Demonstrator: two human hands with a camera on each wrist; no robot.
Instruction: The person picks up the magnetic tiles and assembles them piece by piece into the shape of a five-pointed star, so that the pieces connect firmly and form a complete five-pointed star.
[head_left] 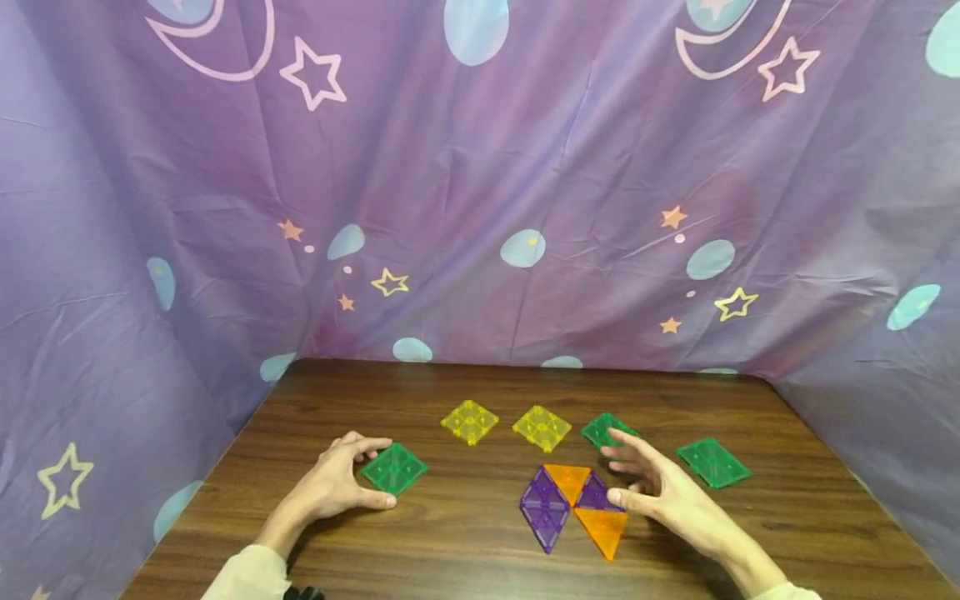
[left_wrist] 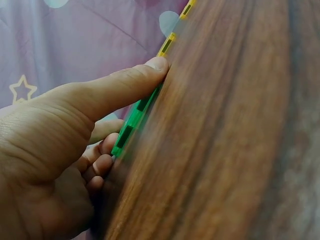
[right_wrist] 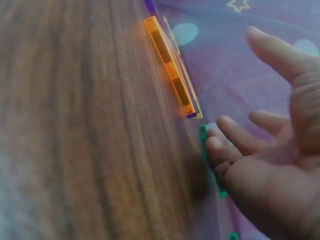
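My left hand (head_left: 341, 479) holds a green diamond-shaped magnetic tile (head_left: 395, 469) between thumb and index finger, at its near and far corners. That tile lies flat, low against the wood in the left wrist view. My right hand (head_left: 660, 492) hovers with fingers spread and thumb apart, nothing between them. Beneath its thumb is a partly covered purple tile (head_left: 592, 492). It joins an orange triangle (head_left: 567, 479), a second orange triangle (head_left: 606, 530) and a purple diamond tile (head_left: 546, 510), their tips meeting. Its fingertips overlap another green tile (head_left: 600, 429) in the head view.
Two yellow diamond tiles (head_left: 469, 422) lie in a row toward the back of the brown wooden table (head_left: 450, 558). One more green tile (head_left: 714, 463) is at the right, beyond my right hand. A purple patterned cloth (head_left: 450, 183) hangs around the table's back and sides.
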